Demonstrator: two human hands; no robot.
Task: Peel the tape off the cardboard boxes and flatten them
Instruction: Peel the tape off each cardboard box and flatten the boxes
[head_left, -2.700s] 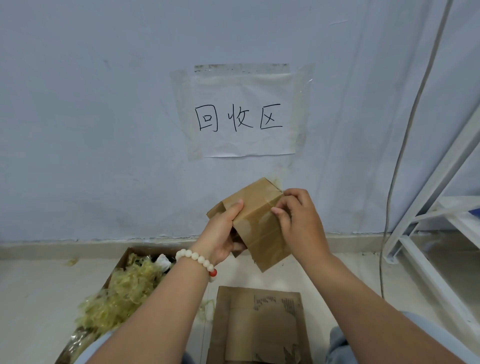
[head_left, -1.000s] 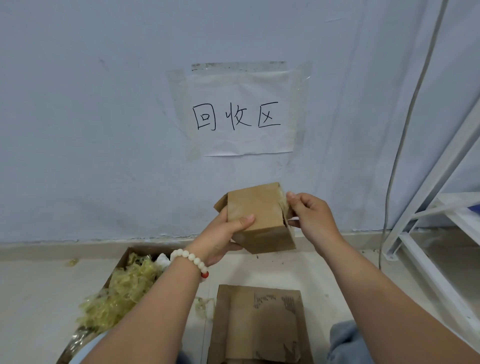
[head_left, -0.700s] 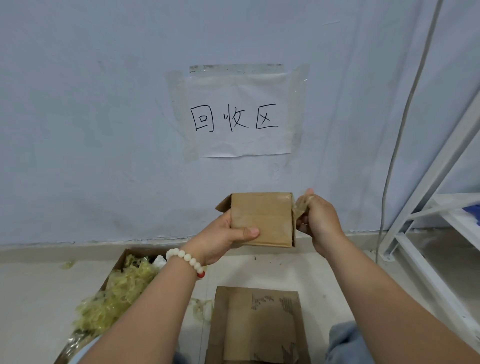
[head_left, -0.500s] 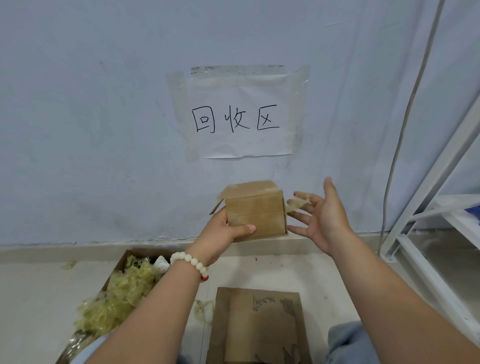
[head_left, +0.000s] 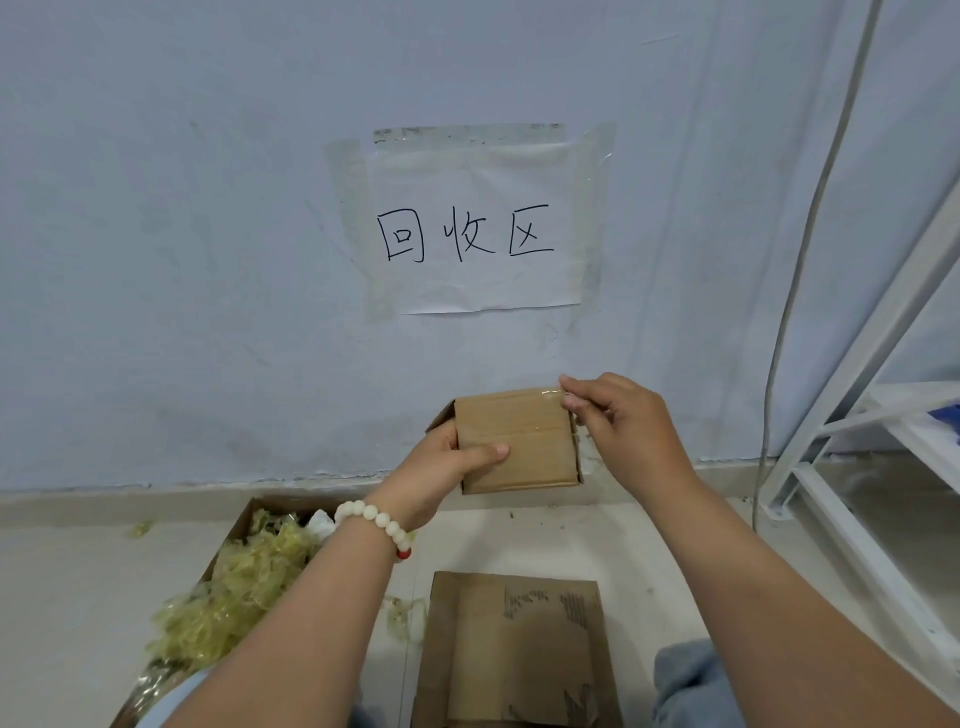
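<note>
Both hands held the small brown cardboard box (head_left: 530, 457) before the pale wall (head_left: 208, 260): left hand (head_left: 441, 467) gripping its side, right hand (head_left: 623, 426) pinching glossy clear tape (head_left: 540, 397) at its top corner. Box looked light, stiff; thin tape likely tears.

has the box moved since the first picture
Yes. The box has risen and turned level: its low corner once overlapped the floor, now its bottom edge lies across the baseboard.

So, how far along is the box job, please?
Done: a flattened box lies on the floor beside a carton of peeled tape. In hand: the left hand holds a small box, the right hand pinches its tape. Left: peel it and flatten it.
</note>
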